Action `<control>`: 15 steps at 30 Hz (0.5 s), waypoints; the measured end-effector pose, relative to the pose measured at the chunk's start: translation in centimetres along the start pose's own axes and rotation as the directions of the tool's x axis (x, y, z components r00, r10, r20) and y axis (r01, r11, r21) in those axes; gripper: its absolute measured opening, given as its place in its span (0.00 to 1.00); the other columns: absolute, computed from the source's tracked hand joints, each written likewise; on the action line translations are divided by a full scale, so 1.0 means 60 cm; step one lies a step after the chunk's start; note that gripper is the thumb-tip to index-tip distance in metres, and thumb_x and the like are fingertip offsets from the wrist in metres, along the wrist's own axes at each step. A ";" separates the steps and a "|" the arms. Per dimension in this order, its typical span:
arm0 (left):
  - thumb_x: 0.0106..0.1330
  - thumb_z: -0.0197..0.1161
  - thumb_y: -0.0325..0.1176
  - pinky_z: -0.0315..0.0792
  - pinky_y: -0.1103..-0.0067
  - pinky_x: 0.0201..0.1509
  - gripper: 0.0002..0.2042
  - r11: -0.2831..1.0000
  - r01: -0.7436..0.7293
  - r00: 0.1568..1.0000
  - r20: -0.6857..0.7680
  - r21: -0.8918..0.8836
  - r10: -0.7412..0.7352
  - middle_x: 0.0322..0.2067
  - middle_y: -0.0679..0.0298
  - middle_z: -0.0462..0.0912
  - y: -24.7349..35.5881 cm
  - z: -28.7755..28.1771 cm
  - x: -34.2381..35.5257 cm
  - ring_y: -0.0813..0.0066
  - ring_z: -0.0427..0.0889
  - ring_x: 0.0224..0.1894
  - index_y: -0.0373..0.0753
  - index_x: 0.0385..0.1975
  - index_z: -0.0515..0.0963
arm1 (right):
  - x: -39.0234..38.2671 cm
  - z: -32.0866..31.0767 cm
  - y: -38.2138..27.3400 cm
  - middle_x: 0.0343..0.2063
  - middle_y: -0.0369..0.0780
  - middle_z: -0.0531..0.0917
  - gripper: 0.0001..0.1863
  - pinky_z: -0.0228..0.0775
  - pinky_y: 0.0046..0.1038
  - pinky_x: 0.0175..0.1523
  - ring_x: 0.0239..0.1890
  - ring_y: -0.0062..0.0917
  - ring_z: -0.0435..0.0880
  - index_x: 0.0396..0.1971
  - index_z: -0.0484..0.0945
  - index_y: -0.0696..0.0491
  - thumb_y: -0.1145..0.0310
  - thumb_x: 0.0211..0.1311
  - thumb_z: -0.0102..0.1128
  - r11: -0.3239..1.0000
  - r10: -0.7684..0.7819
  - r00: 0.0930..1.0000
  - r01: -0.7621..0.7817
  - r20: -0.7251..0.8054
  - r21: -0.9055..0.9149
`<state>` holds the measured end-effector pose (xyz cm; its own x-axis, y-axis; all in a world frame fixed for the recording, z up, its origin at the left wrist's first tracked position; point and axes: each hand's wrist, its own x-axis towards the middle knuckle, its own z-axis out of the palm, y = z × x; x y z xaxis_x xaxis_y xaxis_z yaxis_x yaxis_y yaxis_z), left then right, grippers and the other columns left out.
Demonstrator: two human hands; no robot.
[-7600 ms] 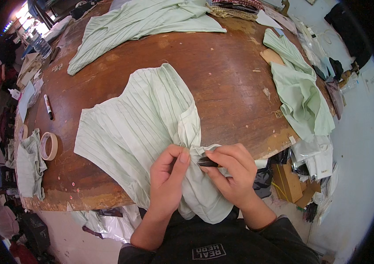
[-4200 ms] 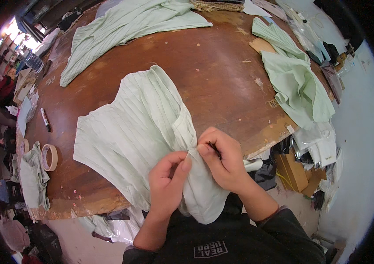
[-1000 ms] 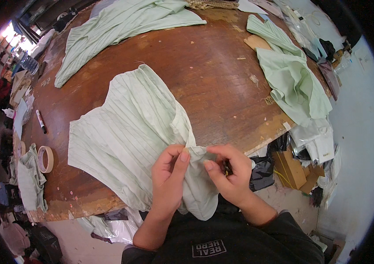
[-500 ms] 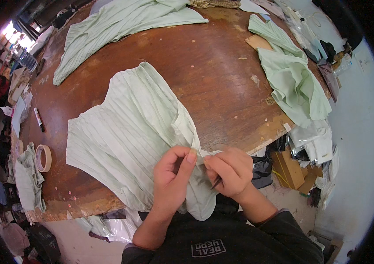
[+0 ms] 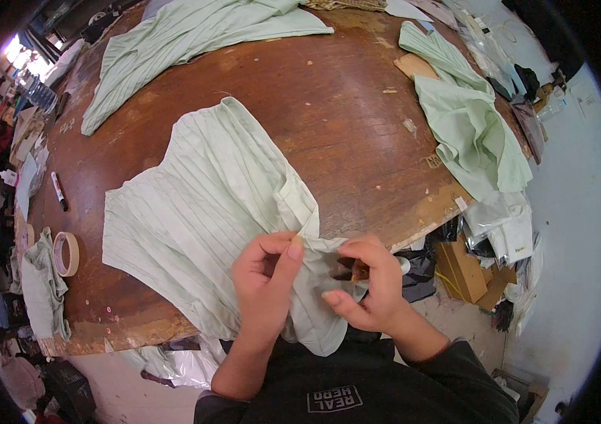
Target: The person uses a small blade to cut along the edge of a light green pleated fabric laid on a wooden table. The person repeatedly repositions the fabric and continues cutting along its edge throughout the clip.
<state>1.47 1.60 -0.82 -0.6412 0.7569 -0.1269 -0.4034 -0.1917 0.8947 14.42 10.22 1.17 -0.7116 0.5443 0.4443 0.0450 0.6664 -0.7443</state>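
Note:
A pale mint pleated garment piece (image 5: 194,212) lies on the wooden table (image 5: 336,134) and drapes over its front edge. My left hand (image 5: 265,275) pinches a folded seam of it between thumb and index fingertip. To the right, my right hand (image 5: 364,290) curls round a small dark tool (image 5: 350,269), apparently snips, with a brownish part, its thumb spread away below and its index finger beside the fabric fold.
Mint garments lie at the back (image 5: 194,35) and right (image 5: 473,141). A marker (image 5: 60,191), tape roll (image 5: 66,237) and crumpled fabric (image 5: 44,283) are at the left edge. A water bottle (image 5: 39,92) stands farther back. Plastic packets (image 5: 498,222) and a cardboard box (image 5: 466,275) sit off the right edge.
Both hands and the garment have shifted slightly left since half a second ago. My right thumb has swung down from the fold, exposing more of the dark tool.

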 end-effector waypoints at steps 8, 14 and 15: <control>0.67 0.60 0.27 0.65 0.88 0.38 0.04 0.976 0.131 0.991 0.058 -0.174 -0.123 0.29 0.71 0.77 0.003 -0.009 -0.001 0.89 0.71 0.32 0.35 0.31 0.74 | 0.003 0.002 0.012 0.34 0.47 0.81 0.16 0.73 0.34 0.37 0.33 0.40 0.81 0.41 0.74 0.60 0.71 0.53 0.66 0.994 0.087 0.996 -0.086 0.008 -0.073; 0.67 0.60 0.27 0.65 0.88 0.38 0.04 0.976 0.136 0.990 0.060 -0.172 -0.127 0.29 0.71 0.77 0.000 -0.008 -0.002 0.89 0.70 0.31 0.36 0.31 0.74 | 0.022 -0.004 0.009 0.30 0.44 0.82 0.13 0.73 0.32 0.33 0.30 0.37 0.82 0.35 0.77 0.59 0.73 0.49 0.68 0.977 -0.109 0.994 0.108 0.008 -0.184; 0.67 0.60 0.28 0.65 0.88 0.38 0.04 0.975 0.139 0.990 0.062 -0.173 -0.130 0.29 0.71 0.77 0.000 -0.008 -0.002 0.90 0.70 0.31 0.36 0.31 0.74 | 0.024 -0.004 0.009 0.29 0.44 0.82 0.13 0.73 0.31 0.32 0.29 0.36 0.81 0.34 0.78 0.59 0.74 0.48 0.68 0.969 -0.141 0.990 0.139 0.005 -0.204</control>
<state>1.21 1.22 -0.99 -0.5419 0.8124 -0.2154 -0.5955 -0.1903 0.7805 13.60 11.48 1.51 -0.7142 0.4427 0.5422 0.0882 0.8254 -0.5576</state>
